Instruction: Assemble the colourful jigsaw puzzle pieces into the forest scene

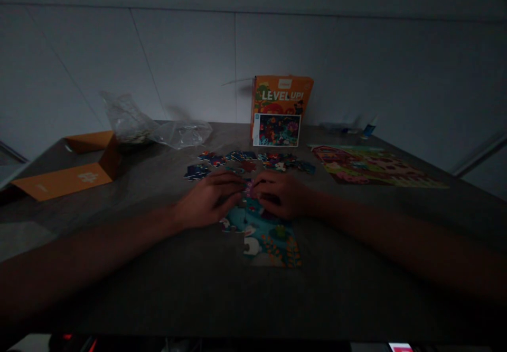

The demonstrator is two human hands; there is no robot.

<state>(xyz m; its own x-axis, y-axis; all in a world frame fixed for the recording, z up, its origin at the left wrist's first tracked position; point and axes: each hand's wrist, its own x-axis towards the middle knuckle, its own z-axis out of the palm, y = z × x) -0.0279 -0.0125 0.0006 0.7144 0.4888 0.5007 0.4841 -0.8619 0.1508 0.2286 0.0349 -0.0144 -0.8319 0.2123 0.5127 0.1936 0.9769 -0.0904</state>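
My left hand [212,199] and my right hand [283,193] meet at the top of a partly joined jigsaw puzzle [261,230] on the table. Between their fingertips shows a purple puzzle piece [249,188]. Both hands are closed, fingers bent and thumbs drawn in, gripping the piece from either side. The joined part shows teal water, a frog on a leaf, a white rabbit and orange plants. Just beyond the hands lie several loose puzzle pieces [214,159], some dark blue. Dim light and my fingers hide the piece's edges.
Behind the pieces stands an orange puzzle box [283,93] with a picture card [276,130] leaning on it. An open orange box part [63,180] and clear plastic bags [182,133] are at left. A finished farm puzzle [368,167] and a small bottle [369,129] are at right.
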